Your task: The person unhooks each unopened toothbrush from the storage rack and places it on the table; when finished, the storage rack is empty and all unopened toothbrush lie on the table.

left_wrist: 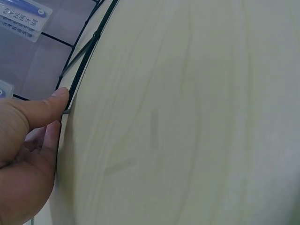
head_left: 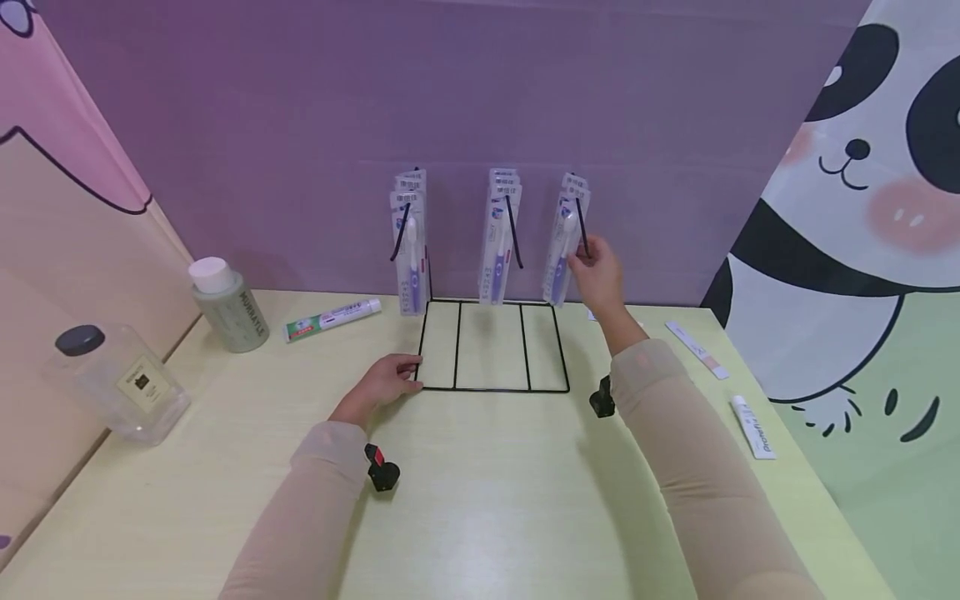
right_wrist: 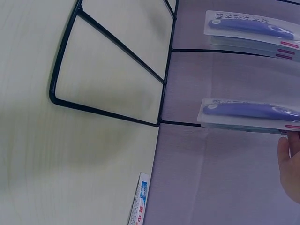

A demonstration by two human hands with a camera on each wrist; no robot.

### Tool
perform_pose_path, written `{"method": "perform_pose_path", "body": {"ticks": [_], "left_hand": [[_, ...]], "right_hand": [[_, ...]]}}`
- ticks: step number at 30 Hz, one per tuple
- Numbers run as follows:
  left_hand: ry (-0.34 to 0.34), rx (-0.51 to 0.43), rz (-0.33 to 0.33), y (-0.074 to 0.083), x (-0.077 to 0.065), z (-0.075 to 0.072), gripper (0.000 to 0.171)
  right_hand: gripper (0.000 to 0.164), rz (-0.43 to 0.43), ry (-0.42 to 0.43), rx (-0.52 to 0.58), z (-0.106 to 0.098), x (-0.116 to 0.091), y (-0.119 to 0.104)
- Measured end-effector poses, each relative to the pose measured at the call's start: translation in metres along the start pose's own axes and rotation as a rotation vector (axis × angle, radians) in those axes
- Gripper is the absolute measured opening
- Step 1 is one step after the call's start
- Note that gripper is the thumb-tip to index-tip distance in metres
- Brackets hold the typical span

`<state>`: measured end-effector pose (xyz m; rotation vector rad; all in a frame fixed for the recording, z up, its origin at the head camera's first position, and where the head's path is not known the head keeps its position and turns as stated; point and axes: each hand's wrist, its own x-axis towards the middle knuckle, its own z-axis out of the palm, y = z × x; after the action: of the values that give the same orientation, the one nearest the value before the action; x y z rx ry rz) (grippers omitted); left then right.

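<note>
A black wire display rack [head_left: 495, 390] stands on the table against the purple backdrop. Packaged toothbrushes hang in three stacks from its hooks: a left stack [head_left: 408, 250], a middle stack [head_left: 495, 246] and a right toothbrush pack [head_left: 562, 242]. My left hand [head_left: 386, 381] pinches the rack's base at its front left, thumb [left_wrist: 56, 96] over the wire. My right hand [head_left: 600, 275] is up at the right hook, its fingers at the lower right edge of the toothbrush pack [right_wrist: 248, 111]. Part of that hand lies outside the right wrist view.
At left stand a grey-green bottle [head_left: 232, 308] with a white cap and a clear bottle [head_left: 127, 392] with a dark cap. A toothpaste tube [head_left: 333, 319] lies behind my left hand. At right lie a slim box [head_left: 697, 350] and a white tube [head_left: 752, 429].
</note>
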<state>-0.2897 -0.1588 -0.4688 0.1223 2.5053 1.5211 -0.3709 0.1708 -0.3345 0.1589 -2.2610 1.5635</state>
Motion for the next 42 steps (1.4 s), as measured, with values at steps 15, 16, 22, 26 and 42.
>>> {"method": "perform_pose_path", "body": {"ticks": [15, 16, 22, 26, 42], "left_hand": [[-0.027, -0.022, -0.034, -0.003, -0.001, 0.001, 0.050], [-0.026, -0.028, -0.036, -0.003, -0.001, 0.001, 0.050], [-0.027, -0.056, -0.039, -0.004, -0.001, -0.001, 0.052], [-0.038, -0.050, -0.031, -0.005, -0.002, -0.002, 0.053], [-0.046, -0.027, -0.025, -0.007, 0.003, -0.003, 0.052]], "right_hand": [[0.028, 0.025, -0.004, 0.099, -0.022, -0.007, 0.005], [0.029, 0.038, -0.012, 0.102, -0.027, -0.008, 0.005], [0.041, 0.135, -0.125, 0.122, -0.061, -0.023, 0.026], [0.048, 0.274, -0.240, 0.143, -0.076, -0.038, 0.053], [0.055, 0.649, -0.502, 0.141, -0.079, -0.080, 0.125]]}}
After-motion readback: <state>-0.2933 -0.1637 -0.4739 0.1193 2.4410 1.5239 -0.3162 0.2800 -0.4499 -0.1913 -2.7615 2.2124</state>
